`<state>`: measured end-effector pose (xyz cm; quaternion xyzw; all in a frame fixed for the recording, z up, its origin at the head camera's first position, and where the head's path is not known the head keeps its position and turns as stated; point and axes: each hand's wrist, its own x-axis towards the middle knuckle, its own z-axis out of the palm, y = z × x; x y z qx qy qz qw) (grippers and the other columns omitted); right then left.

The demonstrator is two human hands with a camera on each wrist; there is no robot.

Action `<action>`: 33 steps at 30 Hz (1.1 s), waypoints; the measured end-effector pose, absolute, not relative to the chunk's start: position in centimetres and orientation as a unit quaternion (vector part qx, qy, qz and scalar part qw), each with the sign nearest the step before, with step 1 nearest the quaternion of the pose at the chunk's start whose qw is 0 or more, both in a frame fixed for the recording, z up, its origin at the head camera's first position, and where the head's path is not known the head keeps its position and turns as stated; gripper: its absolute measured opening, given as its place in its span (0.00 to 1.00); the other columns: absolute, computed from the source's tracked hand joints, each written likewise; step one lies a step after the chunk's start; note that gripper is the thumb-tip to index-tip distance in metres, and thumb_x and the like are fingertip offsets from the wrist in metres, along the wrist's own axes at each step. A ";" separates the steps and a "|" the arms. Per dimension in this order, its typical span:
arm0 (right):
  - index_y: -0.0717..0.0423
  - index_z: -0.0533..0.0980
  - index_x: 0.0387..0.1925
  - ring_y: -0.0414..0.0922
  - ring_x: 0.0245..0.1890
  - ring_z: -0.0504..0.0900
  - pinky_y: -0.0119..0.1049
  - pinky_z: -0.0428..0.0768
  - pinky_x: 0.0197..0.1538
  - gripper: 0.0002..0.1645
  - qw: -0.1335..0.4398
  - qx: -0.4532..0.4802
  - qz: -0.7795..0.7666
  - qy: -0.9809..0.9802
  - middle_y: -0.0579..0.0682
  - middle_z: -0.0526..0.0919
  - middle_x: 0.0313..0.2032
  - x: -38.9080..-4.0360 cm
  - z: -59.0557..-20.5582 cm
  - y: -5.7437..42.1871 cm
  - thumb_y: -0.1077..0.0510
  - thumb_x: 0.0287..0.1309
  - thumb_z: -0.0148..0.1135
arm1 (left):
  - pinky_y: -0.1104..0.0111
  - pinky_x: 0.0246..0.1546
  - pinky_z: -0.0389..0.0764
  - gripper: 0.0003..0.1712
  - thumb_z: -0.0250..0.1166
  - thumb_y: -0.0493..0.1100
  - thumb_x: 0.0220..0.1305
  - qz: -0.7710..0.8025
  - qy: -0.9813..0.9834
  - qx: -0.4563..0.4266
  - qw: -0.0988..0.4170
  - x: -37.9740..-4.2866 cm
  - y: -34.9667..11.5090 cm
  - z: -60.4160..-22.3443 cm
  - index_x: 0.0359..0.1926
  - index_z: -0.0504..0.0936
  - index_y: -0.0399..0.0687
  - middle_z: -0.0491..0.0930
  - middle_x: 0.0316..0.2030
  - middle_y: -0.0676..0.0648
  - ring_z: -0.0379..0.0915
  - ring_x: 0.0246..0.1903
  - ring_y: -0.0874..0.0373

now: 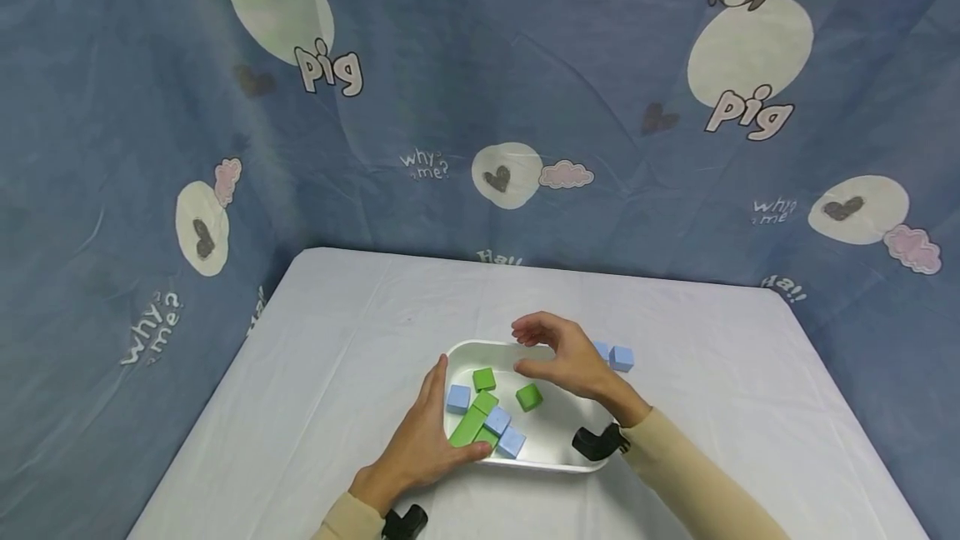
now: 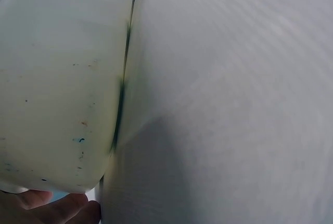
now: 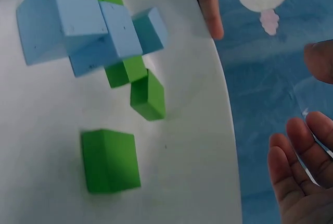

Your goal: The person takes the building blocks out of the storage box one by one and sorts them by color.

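A white tray point(image 1: 558, 440) holds several green and blue blocks, mostly gathered at its left end. Among them, a blue block point(image 1: 458, 399) lies by the left wall and a green block point(image 1: 528, 397) sits apart near the middle. My left hand point(image 1: 423, 432) holds the tray's left end, fingers along the outer side and thumb at the front rim. Its fingertips point(image 2: 62, 207) show at the tray's far end in the left wrist view. Over the back right rim, my right hand point(image 1: 566, 357) is held with thumb and fingers apart and nothing between them.
Two blue blocks point(image 1: 621, 358) lie on the white-covered table point(image 1: 322, 373), behind the right hand, outside the tray. A blue printed curtain point(image 1: 420, 215) hangs behind and beside the table. Black camera mounts point(image 1: 596, 443) are strapped on both wrists.
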<state>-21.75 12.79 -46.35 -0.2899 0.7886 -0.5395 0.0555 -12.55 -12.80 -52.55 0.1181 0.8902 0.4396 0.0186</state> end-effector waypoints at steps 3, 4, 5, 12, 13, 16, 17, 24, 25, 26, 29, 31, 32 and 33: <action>0.57 0.78 0.56 0.59 0.51 0.81 0.47 0.78 0.59 0.28 0.067 -0.293 -0.541 0.785 0.62 0.81 0.52 -21.7 -46.6 12.3 0.66 0.52 0.75 | 0.46 0.65 0.68 0.80 0.80 0.69 0.43 0.437 0.891 0.120 0.018 -12.5 -12.7 -52.4 0.81 0.39 0.40 0.47 0.78 0.38 0.60 0.70 0.42; 0.57 0.78 0.56 0.60 0.51 0.80 0.48 0.77 0.60 0.28 0.072 -0.294 -0.541 0.785 0.62 0.82 0.51 -21.6 -46.7 12.1 0.65 0.52 0.75 | 0.46 0.65 0.68 0.80 0.80 0.69 0.43 0.437 0.891 0.122 0.017 -12.5 -12.7 -52.4 0.81 0.39 0.40 0.47 0.78 0.38 0.60 0.70 0.41; 0.58 0.78 0.56 0.60 0.52 0.80 0.49 0.77 0.60 0.28 0.077 -0.294 -0.542 0.784 0.62 0.82 0.51 -21.6 -46.7 12.0 0.65 0.53 0.75 | 0.46 0.64 0.68 0.80 0.80 0.69 0.43 0.436 0.891 0.123 0.017 -12.5 -12.7 -52.4 0.81 0.39 0.39 0.47 0.78 0.38 0.60 0.70 0.41; 0.68 0.77 0.57 0.63 0.51 0.80 0.55 0.76 0.60 0.29 0.123 -0.310 -0.541 0.772 0.65 0.82 0.51 -21.5 -47.8 11.7 0.63 0.54 0.74 | 0.46 0.64 0.68 0.80 0.80 0.68 0.43 0.439 0.889 0.131 0.015 -12.5 -12.6 -52.3 0.81 0.40 0.37 0.47 0.79 0.38 0.59 0.70 0.42; 0.69 0.76 0.57 0.63 0.51 0.80 0.55 0.76 0.60 0.29 0.130 -0.313 -0.543 0.768 0.65 0.82 0.51 -21.6 -47.9 11.7 0.64 0.54 0.74 | 0.46 0.65 0.68 0.80 0.80 0.68 0.43 0.439 0.889 0.131 0.015 -12.5 -12.6 -52.3 0.81 0.40 0.37 0.47 0.79 0.38 0.59 0.70 0.42; 0.70 0.76 0.56 0.64 0.51 0.80 0.54 0.76 0.59 0.29 0.151 -0.322 -0.553 0.754 0.66 0.81 0.52 -21.7 -48.3 11.6 0.65 0.53 0.74 | 0.46 0.65 0.68 0.80 0.80 0.67 0.44 0.438 0.889 0.133 0.011 -12.6 -12.6 -52.3 0.81 0.40 0.37 0.47 0.79 0.38 0.59 0.70 0.42; 0.70 0.77 0.56 0.64 0.51 0.80 0.54 0.76 0.60 0.29 0.158 -0.324 -0.557 0.748 0.66 0.82 0.52 -21.7 -48.4 11.6 0.65 0.53 0.75 | 0.46 0.65 0.68 0.79 0.80 0.67 0.44 0.437 0.889 0.134 0.010 -12.6 -12.6 -52.3 0.81 0.40 0.37 0.47 0.79 0.38 0.59 0.70 0.42; 0.68 0.79 0.53 0.61 0.50 0.82 0.51 0.78 0.59 0.23 0.178 -0.331 -0.547 0.748 0.63 0.84 0.49 -21.9 -48.4 10.9 0.67 0.55 0.73 | 0.46 0.65 0.68 0.80 0.80 0.67 0.44 0.435 0.890 0.134 0.008 -12.5 -12.7 -52.3 0.81 0.39 0.38 0.46 0.79 0.38 0.59 0.71 0.41; 0.68 0.80 0.52 0.60 0.50 0.83 0.51 0.78 0.58 0.22 0.173 -0.332 -0.543 0.752 0.63 0.85 0.48 -22.0 -48.4 10.8 0.68 0.55 0.73 | 0.46 0.65 0.68 0.80 0.80 0.67 0.44 0.434 0.891 0.133 0.008 -12.5 -12.7 -52.3 0.81 0.39 0.38 0.46 0.79 0.38 0.58 0.71 0.40; 0.68 0.80 0.52 0.60 0.49 0.83 0.51 0.79 0.58 0.21 0.167 -0.331 -0.540 0.755 0.62 0.85 0.48 -22.0 -48.4 10.7 0.69 0.55 0.72 | 0.45 0.65 0.67 0.80 0.80 0.67 0.44 0.435 0.891 0.132 0.009 -12.5 -12.7 -52.4 0.81 0.39 0.38 0.46 0.79 0.37 0.58 0.71 0.40; 0.69 0.80 0.51 0.60 0.47 0.84 0.52 0.79 0.56 0.20 0.155 -0.335 -0.539 0.757 0.63 0.85 0.46 -22.1 -48.4 10.4 0.72 0.55 0.72 | 0.45 0.65 0.67 0.80 0.80 0.68 0.44 0.435 0.891 0.128 0.014 -12.5 -12.7 -52.3 0.81 0.38 0.38 0.45 0.79 0.37 0.57 0.71 0.40; 0.69 0.80 0.51 0.60 0.47 0.83 0.52 0.80 0.56 0.21 0.160 -0.338 -0.539 0.754 0.63 0.85 0.46 -22.3 -48.4 10.2 0.72 0.54 0.72 | 0.45 0.65 0.68 0.80 0.80 0.68 0.44 0.436 0.891 0.127 0.018 -12.5 -12.6 -52.3 0.81 0.38 0.39 0.45 0.79 0.37 0.57 0.71 0.40; 0.69 0.80 0.51 0.60 0.48 0.84 0.51 0.80 0.56 0.21 0.168 -0.340 -0.539 0.752 0.63 0.85 0.46 -22.3 -48.5 10.1 0.72 0.53 0.72 | 0.45 0.64 0.68 0.80 0.80 0.68 0.44 0.437 0.890 0.127 0.018 -12.5 -12.6 -52.3 0.81 0.38 0.38 0.45 0.79 0.37 0.58 0.71 0.40; 0.70 0.80 0.51 0.59 0.48 0.84 0.50 0.80 0.56 0.22 0.178 -0.342 -0.539 0.749 0.64 0.85 0.47 -22.3 -48.5 10.1 0.72 0.53 0.72 | 0.45 0.64 0.68 0.80 0.80 0.68 0.44 0.438 0.890 0.127 0.019 -12.5 -12.7 -52.3 0.81 0.38 0.38 0.45 0.79 0.37 0.58 0.71 0.40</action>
